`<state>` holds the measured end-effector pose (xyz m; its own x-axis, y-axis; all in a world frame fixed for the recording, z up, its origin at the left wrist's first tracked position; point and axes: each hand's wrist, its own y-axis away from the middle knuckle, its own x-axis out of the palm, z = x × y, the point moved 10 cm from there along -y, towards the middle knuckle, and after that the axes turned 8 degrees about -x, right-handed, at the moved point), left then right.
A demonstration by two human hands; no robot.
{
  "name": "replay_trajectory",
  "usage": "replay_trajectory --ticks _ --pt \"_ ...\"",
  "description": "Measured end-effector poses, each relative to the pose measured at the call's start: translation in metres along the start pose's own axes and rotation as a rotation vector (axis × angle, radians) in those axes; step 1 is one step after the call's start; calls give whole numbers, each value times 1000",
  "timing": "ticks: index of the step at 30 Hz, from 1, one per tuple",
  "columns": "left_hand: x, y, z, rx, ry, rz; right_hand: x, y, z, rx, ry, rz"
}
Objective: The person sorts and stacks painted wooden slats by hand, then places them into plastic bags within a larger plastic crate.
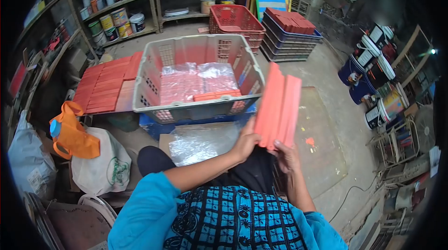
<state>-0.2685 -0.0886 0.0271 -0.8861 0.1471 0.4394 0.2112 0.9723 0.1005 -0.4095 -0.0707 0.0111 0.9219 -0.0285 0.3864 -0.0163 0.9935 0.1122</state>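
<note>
Both my hands grip the lower end of a small bundle of red-painted slats [276,110], tilted upright in front of me. My left hand [246,141] is closed on the left side of the bundle. On the lower right, my right hand [286,155] has its thumb pressed against the slat ends. To the left stands a grey plastic crate [200,105], holding plastic-wrapped stacks of red pieces [179,82] and a few loose red slats [217,95]. In front of the crate, a sheet of clear plastic [200,141] lies over cardboard.
A board of red slats [105,84] lies left of the crate. Behind are a red basket [235,19] and stacked dark trays [289,49]. Paint buckets [361,77] line the right side. An orange bag [77,133] rests on a white sack [100,166] at left.
</note>
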Motion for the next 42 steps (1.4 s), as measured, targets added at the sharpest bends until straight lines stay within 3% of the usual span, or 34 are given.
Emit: replay_trajectory --ticks 2,8,11,12,13,14,16,18,19,22,26,29,31,32,34,36,38,40,41,42 --pt "55 -42 56 -40 -4 70 -87 -2 0 -32 -4 -136" --pt "149 -94 236 -485 -233 97 -271 32 -41 42 9 -453" --pt "164 -79 290 -705 -79 96 -306 45 -67 88 -12 -530" --pt "156 -76 307 -776 -182 59 -314 53 -75 98 -20 -564" --pt "160 -66 284 -727 -197 68 -317 57 -77 114 24 -577" --pt "150 -75 320 -759 -234 109 -320 62 -78 142 41 -603" --pt "132 -88 330 -639 -322 84 -332 72 -81 175 138 -709" --pt "136 -83 297 -645 -233 128 -355 76 -79 188 371 -761" --pt "123 -93 326 -726 -285 185 -363 75 -77 199 520 -731" --pt "105 -99 312 -657 -467 70 -356 79 -27 141 1178 -824" --pt "99 -112 302 -459 -883 105 -350 89 -17 43 1336 -857" --pt "118 -96 249 -357 -1012 98 -332 98 -12 37 1390 -894" --pt "120 -92 245 -343 -1070 81 -303 104 10 -209 1569 -987" --pt "118 -94 244 -303 -1050 44 -287 106 20 -340 1653 -1028" --pt "108 -103 258 -227 -1010 -32 -276 87 16 -426 1441 -862" --pt "77 -126 318 -388 -870 -61 -255 65 4 -450 1336 -688" --pt "64 -128 337 -548 -668 -105 -224 38 -13 -430 1338 -512" --pt "70 -109 323 -703 -399 -161 -208 24 -20 -158 1408 -529" --pt "75 -105 304 -665 -337 -182 -207 20 -24 -23 1436 -537" --pt "78 -101 300 -694 -305 -182 -210 17 -26 -8 1436 -552"
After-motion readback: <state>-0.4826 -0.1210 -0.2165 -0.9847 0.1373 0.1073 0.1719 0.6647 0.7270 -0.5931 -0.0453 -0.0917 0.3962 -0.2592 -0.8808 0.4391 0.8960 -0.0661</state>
